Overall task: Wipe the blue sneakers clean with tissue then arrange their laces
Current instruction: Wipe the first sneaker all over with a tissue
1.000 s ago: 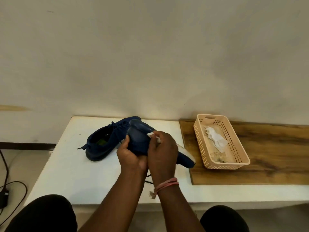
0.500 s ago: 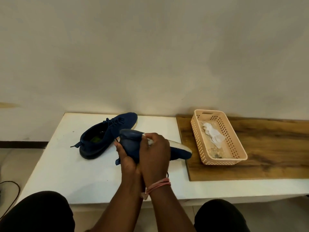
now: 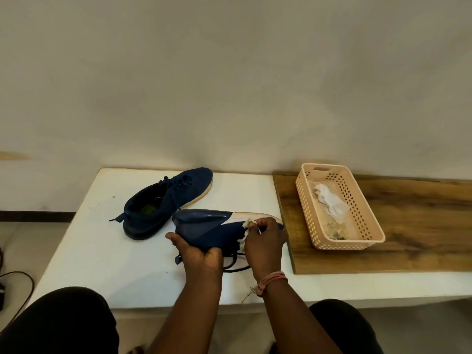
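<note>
One blue sneaker [image 3: 168, 203] sits upright on the white surface [image 3: 102, 256], toe toward the wall, with a cream sole, a green insole showing inside and its laces tied. The second sneaker [image 3: 204, 231] is tipped on its side, sole turned up, heel to the left; its dark laces [image 3: 235, 264] trail loose onto the surface. A crumpled white tissue [image 3: 246, 228] presses against its side near the cream sole edge.

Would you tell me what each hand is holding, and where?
Left hand grips the tipped sneaker at its heel end; right hand pinches a crumpled tissue against it.
</note>
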